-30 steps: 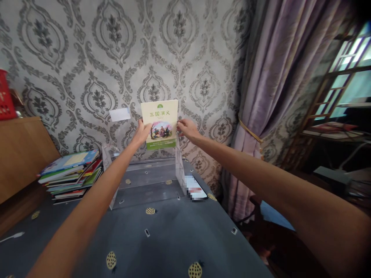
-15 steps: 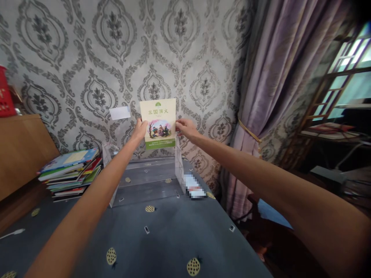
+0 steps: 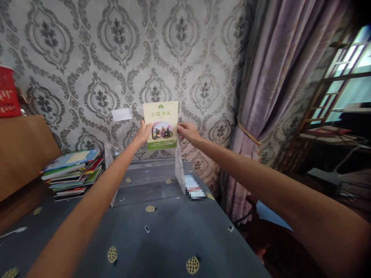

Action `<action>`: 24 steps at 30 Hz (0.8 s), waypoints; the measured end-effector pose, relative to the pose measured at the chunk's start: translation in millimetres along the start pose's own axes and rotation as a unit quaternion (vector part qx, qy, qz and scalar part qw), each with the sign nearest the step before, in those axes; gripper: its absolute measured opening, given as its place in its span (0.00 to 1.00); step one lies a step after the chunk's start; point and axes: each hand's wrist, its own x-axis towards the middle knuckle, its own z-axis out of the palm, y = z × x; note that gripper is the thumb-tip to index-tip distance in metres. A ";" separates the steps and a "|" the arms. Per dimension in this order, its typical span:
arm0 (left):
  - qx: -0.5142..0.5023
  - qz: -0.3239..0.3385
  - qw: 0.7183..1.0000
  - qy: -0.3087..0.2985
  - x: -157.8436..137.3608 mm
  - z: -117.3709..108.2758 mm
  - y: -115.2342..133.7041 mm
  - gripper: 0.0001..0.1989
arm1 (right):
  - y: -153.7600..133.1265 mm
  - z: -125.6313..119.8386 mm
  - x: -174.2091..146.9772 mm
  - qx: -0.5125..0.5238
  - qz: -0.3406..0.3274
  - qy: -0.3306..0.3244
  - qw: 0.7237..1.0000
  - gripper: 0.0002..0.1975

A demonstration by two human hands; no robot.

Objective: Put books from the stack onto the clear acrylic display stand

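The book [image 3: 161,113] points top-up, long axis near vertical, cover facing the viewer; left fingers [image 3: 147,127] grip one edge, right fingers [image 3: 182,127] apparently the other.

A red basket [image 3: 8,85] sits on a wooden cabinet [image 3: 26,154] at nine o'clock. A tied-back purple curtain [image 3: 269,88] hangs at two o'clock, and a white utensil [image 3: 20,230] lies at eight
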 end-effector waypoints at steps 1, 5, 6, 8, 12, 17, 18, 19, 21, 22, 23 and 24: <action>0.004 -0.001 1.000 0.002 -0.6 -1.0 1.1 0.18 | -0.4 -0.3 -1.3 -0.001 0.001 0.003 1.000 0.06; 0.019 0.010 1.000 0.011 -0.1 -4.5 1.8 0.17 | -3.8 -1.8 -7.3 -0.006 0.008 0.033 0.999 0.06; 0.027 0.015 0.999 0.018 -1.1 -5.4 0.8 0.17 | -4.7 -1.5 -10.8 -0.006 0.010 0.042 0.999 0.06; 0.046 0.029 0.998 0.040 -7.7 -8.3 -3.5 0.19 | -5.6 1.2 -24.0 -0.002 0.012 0.059 0.998 0.08; 0.089 0.092 0.989 0.074 -45.1 -23.3 -23.3 0.19 | 0.4 17.6 -86.1 0.029 -0.042 0.003 0.999 0.14; 0.206 0.202 0.952 0.099 -106.4 -70.2 -63.6 0.15 | 16.3 45.7 -197.8 0.024 -0.005 -0.165 0.986 0.15; 0.233 0.203 0.945 0.110 -114.2 -84.1 -73.3 0.15 | 19.1 51.9 -216.8 0.030 0.010 -0.189 0.981 0.15; 0.255 0.196 0.939 0.125 -119.5 -99.3 -83.7 0.14 | 21.8 58.5 -233.7 0.036 0.027 -0.209 0.977 0.16; 0.285 0.155 0.929 0.180 -122.7 -131.3 -106.3 0.15 | 26.9 73.4 -260.8 0.059 0.072 -0.240 0.966 0.17; 0.302 0.119 0.921 0.215 -121.1 -147.0 -118.5 0.16 | 29.6 81.6 -271.4 0.078 0.097 -0.250 0.960 0.18; 0.326 0.074 0.911 0.242 -118.1 -161.4 -130.8 0.17 | 32.4 90.0 -280.6 0.097 0.121 -0.257 0.954 0.19; 0.361 0.021 0.900 0.245 -114.2 -173.9 -143.0 0.18 | 35.3 98.4 -288.4 0.114 0.139 -0.262 0.948 0.20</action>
